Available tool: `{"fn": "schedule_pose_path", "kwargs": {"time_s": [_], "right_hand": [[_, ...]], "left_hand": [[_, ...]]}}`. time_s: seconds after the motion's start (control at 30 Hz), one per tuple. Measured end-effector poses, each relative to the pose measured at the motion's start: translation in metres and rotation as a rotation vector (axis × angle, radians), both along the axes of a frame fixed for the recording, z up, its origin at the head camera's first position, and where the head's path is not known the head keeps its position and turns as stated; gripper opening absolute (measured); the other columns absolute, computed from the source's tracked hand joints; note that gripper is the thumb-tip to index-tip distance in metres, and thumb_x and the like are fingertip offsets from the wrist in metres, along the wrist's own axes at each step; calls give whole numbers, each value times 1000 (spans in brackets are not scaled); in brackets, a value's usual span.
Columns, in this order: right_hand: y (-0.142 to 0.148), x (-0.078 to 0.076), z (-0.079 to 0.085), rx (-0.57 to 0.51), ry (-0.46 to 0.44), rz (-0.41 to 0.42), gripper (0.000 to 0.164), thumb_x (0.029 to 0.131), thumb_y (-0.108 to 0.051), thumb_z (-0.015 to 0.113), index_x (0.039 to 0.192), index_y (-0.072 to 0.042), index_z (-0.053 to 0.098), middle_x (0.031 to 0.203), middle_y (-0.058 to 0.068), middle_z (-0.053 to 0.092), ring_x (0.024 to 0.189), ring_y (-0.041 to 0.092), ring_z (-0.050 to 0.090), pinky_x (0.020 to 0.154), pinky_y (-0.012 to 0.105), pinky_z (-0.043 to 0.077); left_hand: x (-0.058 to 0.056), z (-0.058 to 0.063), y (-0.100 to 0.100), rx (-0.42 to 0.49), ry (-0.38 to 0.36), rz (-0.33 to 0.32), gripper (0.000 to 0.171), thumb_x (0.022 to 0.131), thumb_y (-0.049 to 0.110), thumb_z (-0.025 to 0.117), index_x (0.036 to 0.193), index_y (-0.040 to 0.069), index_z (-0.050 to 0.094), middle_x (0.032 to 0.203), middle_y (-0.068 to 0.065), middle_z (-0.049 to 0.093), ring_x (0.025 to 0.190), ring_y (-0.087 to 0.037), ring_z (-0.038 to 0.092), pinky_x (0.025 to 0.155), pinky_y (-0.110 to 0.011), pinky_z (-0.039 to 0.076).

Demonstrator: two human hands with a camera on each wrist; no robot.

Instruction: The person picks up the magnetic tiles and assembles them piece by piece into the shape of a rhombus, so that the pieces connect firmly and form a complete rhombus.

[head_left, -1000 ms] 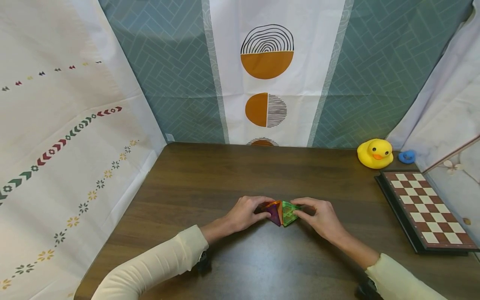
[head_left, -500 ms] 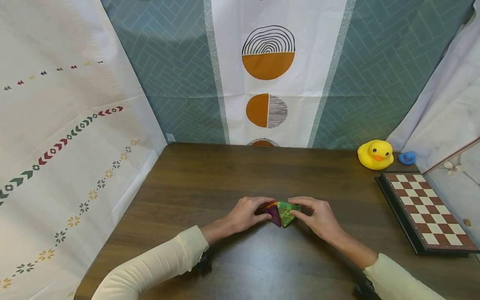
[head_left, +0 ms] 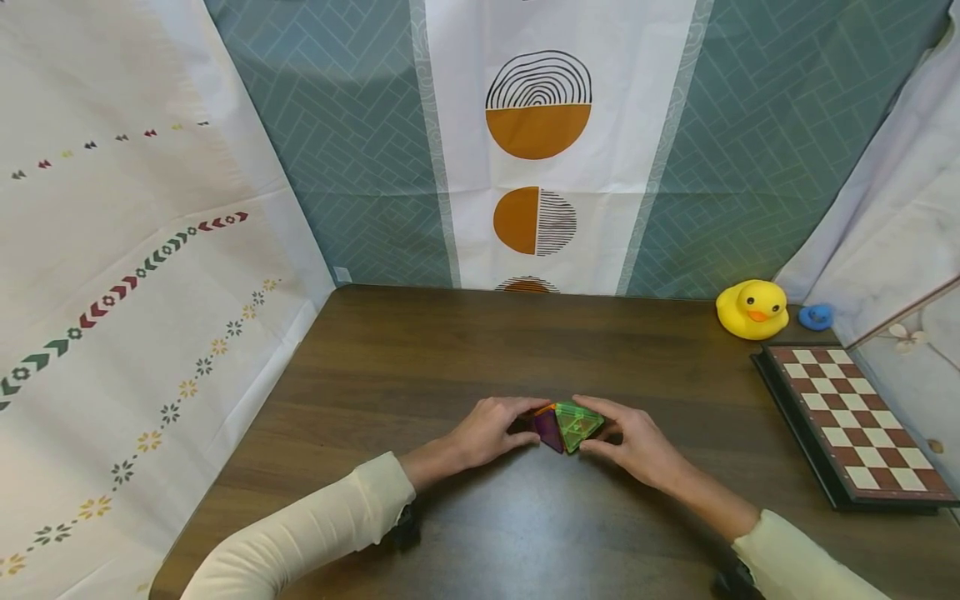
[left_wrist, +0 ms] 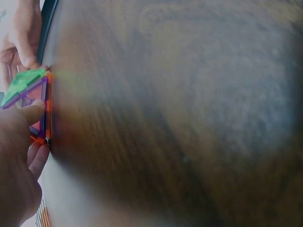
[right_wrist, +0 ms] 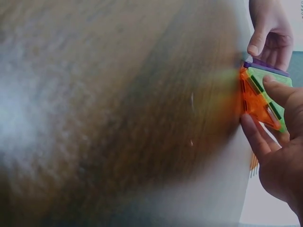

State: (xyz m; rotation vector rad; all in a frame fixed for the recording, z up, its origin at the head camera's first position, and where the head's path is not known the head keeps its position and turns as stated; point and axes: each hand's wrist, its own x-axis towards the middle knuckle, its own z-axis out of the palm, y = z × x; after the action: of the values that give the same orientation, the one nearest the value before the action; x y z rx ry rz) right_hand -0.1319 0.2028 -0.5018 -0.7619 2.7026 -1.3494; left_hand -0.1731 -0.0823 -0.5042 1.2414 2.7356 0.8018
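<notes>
Small translucent triangular magnetic tiles stand joined as a little pyramid on the table. The purple magnetic tile (head_left: 549,430) is on its left, with my left hand (head_left: 489,430) gripping that side, thumb in front and fingers behind. A green magnetic tile (head_left: 577,427) forms the right side. Around it is my right hand (head_left: 636,442), thumb near the front corner and index finger at the top. An orange magnetic tile (right_wrist: 259,108) shows low in the right wrist view, beside the right fingertips. My left fingers partly hide the back of the pyramid.
On the brown wooden table (head_left: 420,350), a checkered game board (head_left: 855,417) lies at the right. A yellow rubber duck (head_left: 752,310) and a smaller blue duck (head_left: 816,316) stand behind it. Patterned cloths hang at the back and sides.
The green tile has swung left against the purple and orange ones, covering the orange face that showed between them. My right fingers have spread a little wider around it; my left hand has barely moved.
</notes>
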Motion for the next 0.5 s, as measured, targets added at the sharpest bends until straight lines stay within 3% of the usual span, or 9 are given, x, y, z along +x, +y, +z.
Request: {"fn": "schedule_pose_path", "kwargs": {"time_s": [0.27, 0.5], "right_hand": [[-4, -2, -3, 4, 9, 24, 73, 86, -2, 87, 152, -3, 56, 145, 22, 62, 98, 22, 73, 81, 34, 63], [-7, -2, -5, 28, 56, -4, 70, 86, -4, 88, 150, -3, 59, 143, 19, 65, 109, 28, 73, 85, 36, 62]], "left_hand": [[2, -4, 7, -75, 75, 8, 67, 96, 34, 82, 153, 11, 57, 136, -6, 71, 118, -17, 67, 95, -33, 57], [3, -10, 10, -53, 116, 32, 61, 96, 34, 82, 149, 11, 61, 128, -4, 74, 115, -17, 68, 91, -32, 58]]}}
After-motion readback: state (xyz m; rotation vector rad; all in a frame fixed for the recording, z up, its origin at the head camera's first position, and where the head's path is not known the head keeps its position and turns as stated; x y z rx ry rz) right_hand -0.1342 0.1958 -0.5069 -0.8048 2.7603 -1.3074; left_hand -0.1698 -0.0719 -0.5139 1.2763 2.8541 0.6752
